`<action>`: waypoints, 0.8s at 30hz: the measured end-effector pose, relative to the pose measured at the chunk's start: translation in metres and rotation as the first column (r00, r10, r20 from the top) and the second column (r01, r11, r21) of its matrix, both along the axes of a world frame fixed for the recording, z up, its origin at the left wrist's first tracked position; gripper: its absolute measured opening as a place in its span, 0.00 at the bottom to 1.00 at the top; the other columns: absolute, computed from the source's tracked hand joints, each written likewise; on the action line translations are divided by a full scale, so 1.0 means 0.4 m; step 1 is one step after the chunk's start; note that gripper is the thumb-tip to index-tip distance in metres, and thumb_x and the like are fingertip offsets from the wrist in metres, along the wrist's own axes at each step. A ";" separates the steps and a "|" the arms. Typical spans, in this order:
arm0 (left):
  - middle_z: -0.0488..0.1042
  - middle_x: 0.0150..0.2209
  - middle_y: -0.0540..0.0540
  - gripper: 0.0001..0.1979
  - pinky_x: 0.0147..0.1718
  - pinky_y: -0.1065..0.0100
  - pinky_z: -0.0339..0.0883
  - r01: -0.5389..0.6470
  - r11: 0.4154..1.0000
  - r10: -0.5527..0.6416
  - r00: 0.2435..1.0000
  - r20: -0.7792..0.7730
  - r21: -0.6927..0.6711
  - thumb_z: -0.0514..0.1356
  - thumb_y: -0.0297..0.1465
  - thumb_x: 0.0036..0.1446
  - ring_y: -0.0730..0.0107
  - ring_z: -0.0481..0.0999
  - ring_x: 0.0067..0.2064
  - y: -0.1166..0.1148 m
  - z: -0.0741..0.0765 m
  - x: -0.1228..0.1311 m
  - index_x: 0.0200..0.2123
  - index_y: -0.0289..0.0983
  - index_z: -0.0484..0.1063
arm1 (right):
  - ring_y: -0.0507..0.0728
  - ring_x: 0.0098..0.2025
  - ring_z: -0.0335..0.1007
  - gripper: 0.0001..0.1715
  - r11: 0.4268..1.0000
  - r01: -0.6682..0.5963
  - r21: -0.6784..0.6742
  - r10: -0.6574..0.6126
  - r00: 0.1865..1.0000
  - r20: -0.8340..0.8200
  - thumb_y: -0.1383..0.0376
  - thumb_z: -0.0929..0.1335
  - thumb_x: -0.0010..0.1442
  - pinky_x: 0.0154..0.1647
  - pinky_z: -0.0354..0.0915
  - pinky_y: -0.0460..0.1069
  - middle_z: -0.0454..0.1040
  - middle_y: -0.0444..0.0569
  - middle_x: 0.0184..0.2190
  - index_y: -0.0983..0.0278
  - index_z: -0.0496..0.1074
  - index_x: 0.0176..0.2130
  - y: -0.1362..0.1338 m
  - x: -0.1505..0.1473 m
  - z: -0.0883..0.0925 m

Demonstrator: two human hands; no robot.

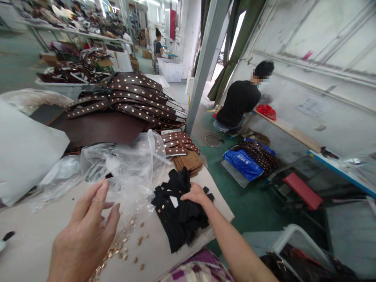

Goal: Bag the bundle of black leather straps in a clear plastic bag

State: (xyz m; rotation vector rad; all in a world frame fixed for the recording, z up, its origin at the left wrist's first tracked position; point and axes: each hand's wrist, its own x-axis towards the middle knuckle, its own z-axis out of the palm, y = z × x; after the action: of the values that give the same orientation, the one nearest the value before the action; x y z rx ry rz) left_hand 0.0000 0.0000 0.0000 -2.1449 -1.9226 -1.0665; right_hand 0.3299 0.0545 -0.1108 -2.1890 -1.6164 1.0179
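Observation:
My left hand [85, 229] is raised over the table at the left, palm turned inward. Its thumb stands apart from the fingers, and nothing shows between them. Below and beside it lie scattered small gold metal pieces [125, 250]. My right hand [195, 194] grips the top of a tangled pile of black strips [176, 219], some carrying small gold fittings. Its thumb lies across the strips; the other fingers are mostly hidden. A crumpled clear plastic bag [126, 160] sits just beyond both hands.
Bundled brown studded straps [126, 94] lie at the table's back, near a stack of tan pieces [189, 162]. A metal post [205, 62] rises beyond. Another person [241, 98] sits at a narrow bench on the right. A crate with dark contents [296, 254] stands at lower right.

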 end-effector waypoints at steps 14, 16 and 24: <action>0.60 0.69 0.44 0.44 0.18 0.63 0.68 -0.069 0.997 0.055 0.953 -0.299 -0.036 0.57 0.28 0.61 0.63 0.82 0.35 0.010 -0.003 0.104 0.73 0.44 0.34 | 0.68 0.51 0.70 0.61 0.988 -0.154 0.000 0.154 0.988 -0.008 0.65 0.80 0.31 0.52 0.64 0.57 0.75 0.54 0.46 0.63 0.62 0.63 -0.019 0.000 0.013; 0.59 0.69 0.43 0.47 0.18 0.62 0.68 -0.104 0.994 0.089 0.942 -0.323 -0.029 0.57 0.27 0.61 0.59 0.82 0.41 0.007 -0.003 0.122 0.72 0.43 0.28 | 0.73 0.56 0.66 0.71 0.989 -0.147 0.000 0.147 0.987 0.058 0.63 0.82 0.29 0.56 0.59 0.62 0.71 0.61 0.52 0.63 0.55 0.67 -0.030 -0.028 0.019; 0.55 0.70 0.32 0.43 0.37 0.60 0.76 -0.131 0.984 0.164 0.935 -0.314 0.124 0.55 0.26 0.64 0.46 0.71 0.60 0.011 -0.040 0.180 0.72 0.36 0.30 | 0.64 0.43 0.75 0.51 0.990 -0.133 -0.047 0.131 0.990 -0.044 0.67 0.79 0.35 0.43 0.67 0.53 0.79 0.51 0.40 0.64 0.68 0.59 -0.031 -0.053 0.003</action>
State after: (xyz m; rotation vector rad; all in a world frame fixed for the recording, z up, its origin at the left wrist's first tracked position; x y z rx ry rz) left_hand 0.0720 0.0044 -0.0158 -1.9412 -1.8007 -0.7159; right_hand 0.3086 0.0419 -0.1094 -2.1010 -1.7562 1.1425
